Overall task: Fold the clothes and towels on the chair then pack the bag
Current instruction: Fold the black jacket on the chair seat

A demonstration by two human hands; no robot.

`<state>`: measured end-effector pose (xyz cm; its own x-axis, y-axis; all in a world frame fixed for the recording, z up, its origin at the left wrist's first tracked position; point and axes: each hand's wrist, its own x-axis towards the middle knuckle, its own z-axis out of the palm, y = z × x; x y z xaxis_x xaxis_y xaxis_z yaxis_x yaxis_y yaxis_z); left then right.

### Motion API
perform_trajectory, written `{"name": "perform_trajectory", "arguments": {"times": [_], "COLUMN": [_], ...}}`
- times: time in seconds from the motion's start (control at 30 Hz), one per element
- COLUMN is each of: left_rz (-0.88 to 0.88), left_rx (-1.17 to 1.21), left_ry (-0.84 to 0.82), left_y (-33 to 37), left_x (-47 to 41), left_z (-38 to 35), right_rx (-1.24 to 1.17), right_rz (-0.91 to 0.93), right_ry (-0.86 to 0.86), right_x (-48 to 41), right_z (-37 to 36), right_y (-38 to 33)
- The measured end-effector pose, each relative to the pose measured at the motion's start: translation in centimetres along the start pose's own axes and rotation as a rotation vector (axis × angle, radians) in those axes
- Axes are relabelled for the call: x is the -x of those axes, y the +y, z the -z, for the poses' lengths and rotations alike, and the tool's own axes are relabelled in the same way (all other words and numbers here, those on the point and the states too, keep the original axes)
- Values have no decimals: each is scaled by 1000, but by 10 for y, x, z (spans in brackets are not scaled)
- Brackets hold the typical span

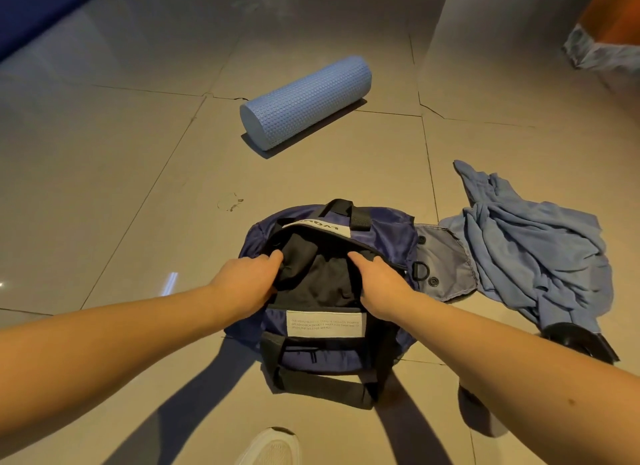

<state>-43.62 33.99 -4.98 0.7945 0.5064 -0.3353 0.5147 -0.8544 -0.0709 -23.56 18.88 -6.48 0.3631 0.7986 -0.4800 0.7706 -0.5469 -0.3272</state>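
Note:
A navy duffel bag [381,229] with black straps lies open on the tiled floor. A black garment [322,277] sits in its mouth. My left hand [247,279] grips the garment's left side, fingers curled into the fabric. Gripping the right side is my right hand [377,281]. A crumpled blue cloth [533,242] lies on the floor just right of the bag, partly over the bag's grey end flap [446,267].
A light blue foam roller [304,100] lies on the floor beyond the bag. A dark blue mat edge [41,10] is at the far left. An orange object on patterned cloth [609,38] sits far right. My white shoe [270,447] shows at the bottom.

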Motion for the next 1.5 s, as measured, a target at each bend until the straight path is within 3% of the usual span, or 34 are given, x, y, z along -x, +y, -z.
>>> {"name": "perform_trajectory", "arguments": {"times": [0.13, 0.23, 0.33, 0.4, 0.43, 0.57, 0.63, 0.73, 0.77, 0.83, 0.9, 0.97, 1.17, 1.27, 1.4, 1.5], "left_rz": [-120, -315, -505, -455, -396, -275, -274, -181, -135, -42, 13, 39, 9, -107, -296, -308], "left_rx": [-68, -120, -140, -150, -142, -117, -53, 87, 110, 93, 72, 124, 209, 179, 154, 159], "left_ry": [50, 70, -3, -79, -112, -246, -150, 284, 352, 296, 196, 208, 353, 369, 331, 371], "left_y": [6, 6, 4, 3, 2, 0, 4, -1, -6, -19, -27, -29, -19, -16, 7, 22], "left_x": [0, -3, -5, -6, -5, -11, -15, -34, -43, -63, -78, -85, -94, -104, -119, -127], "left_z": [4, 5, 2, -2, -3, -4, 8, 32, 38, 43, 45, 50, 54, 50, 49, 49], "right_rx": [232, 381, 337, 194, 177, 158, 209, 135, 63, -6, 24, 61, 137, 20, 78, 143], "right_rz": [-48, -74, 180, 344, 338, 50, 87, 207, 251, 317, 307, 283, 331, 361, 279, 52], "right_ry": [23, 68, 182, 118, 30, -261, -203, 74, 145, 150, 55, -64, -303, -180, 207, 73], "right_x": [3, 13, 21, 26, 27, 20, 16, 10, 7, -4, -19, -35, -62, -52, -12, 0], "right_z": [8, 13, 6, -3, -5, -1, 3, 2, 0, -7, -15, -21, -30, -26, -23, -28], "right_y": [-2, -7, -17, -22, -22, -20, -30, -51, -57, -67, -75, -81, -98, -87, -61, -39]}}
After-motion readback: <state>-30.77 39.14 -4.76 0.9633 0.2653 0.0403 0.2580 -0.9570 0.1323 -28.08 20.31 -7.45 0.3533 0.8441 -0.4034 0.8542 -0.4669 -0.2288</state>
